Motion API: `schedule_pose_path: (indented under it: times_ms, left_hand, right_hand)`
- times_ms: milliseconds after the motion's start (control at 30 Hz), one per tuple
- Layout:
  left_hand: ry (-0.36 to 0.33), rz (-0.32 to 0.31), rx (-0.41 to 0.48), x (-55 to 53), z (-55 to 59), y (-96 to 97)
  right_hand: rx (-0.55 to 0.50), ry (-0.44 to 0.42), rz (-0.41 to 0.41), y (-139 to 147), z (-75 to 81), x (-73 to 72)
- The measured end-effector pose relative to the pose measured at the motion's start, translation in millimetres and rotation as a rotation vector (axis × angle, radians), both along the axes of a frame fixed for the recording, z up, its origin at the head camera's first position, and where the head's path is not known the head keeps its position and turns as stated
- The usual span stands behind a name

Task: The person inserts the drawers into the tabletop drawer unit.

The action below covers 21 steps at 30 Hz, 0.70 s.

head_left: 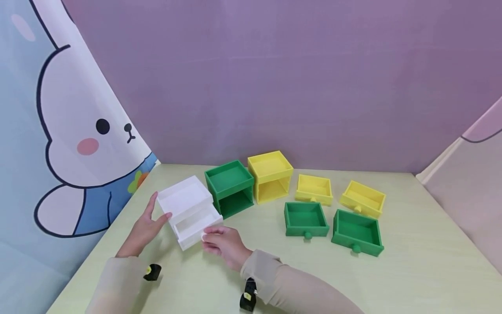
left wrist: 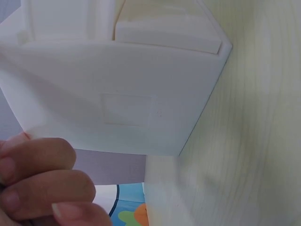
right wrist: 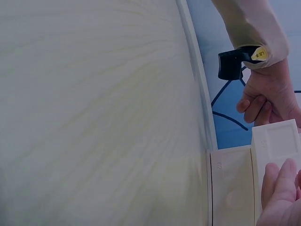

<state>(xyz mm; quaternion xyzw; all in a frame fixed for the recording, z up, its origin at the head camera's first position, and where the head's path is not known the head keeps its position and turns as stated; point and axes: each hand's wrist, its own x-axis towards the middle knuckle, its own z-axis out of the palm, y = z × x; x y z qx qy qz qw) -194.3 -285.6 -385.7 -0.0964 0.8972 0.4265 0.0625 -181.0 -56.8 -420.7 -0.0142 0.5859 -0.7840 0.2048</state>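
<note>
White cabinet point(head_left: 184, 198) — head view alone shows green drawers point(head_left: 306, 219).

both sleeved forearms reach forward; the left hand point(head_left: 147, 226) is flat, thumb out, while the right hand point(head_left: 223, 244) has its fingers curled in a pinch.

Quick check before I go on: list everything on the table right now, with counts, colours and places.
white drawer cabinet: 1, white, left of the row, tilted
white drawer: 1, white, partly out of the white cabinet's front
green cabinet: 1, green, beside the white one, drawer slot empty
yellow cabinet: 1, yellow, right of the green one, slot empty
yellow drawers: 2, yellow, loose, far row on the right
green drawers: 2, green, loose, near row
table: 1, pale wood
left hand: rests against the white cabinet's side
right hand: pinches the white drawer's front
</note>
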Motion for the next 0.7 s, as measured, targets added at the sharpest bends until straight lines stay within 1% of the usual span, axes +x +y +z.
schedule_pose_path:
  times_ms: [267,467,700]
  left_hand:
    - [-0.002,-0.004,0.002,-1.3,-0.6,0.2]
    - [0.0,-0.003,0.008,-1.2,0.3,0.6]
    - [0.007,-0.01,0.018,-1.0,-0.9,-0.1]
  right_hand:
    - [-0.012,-0.016,0.01,2.0,1.3,-1.1]
    - [0.019,0.003,0.015,1.8,1.8,-2.4]
    - [0.013,0.027,0.007,0.7,6.5,-4.7]
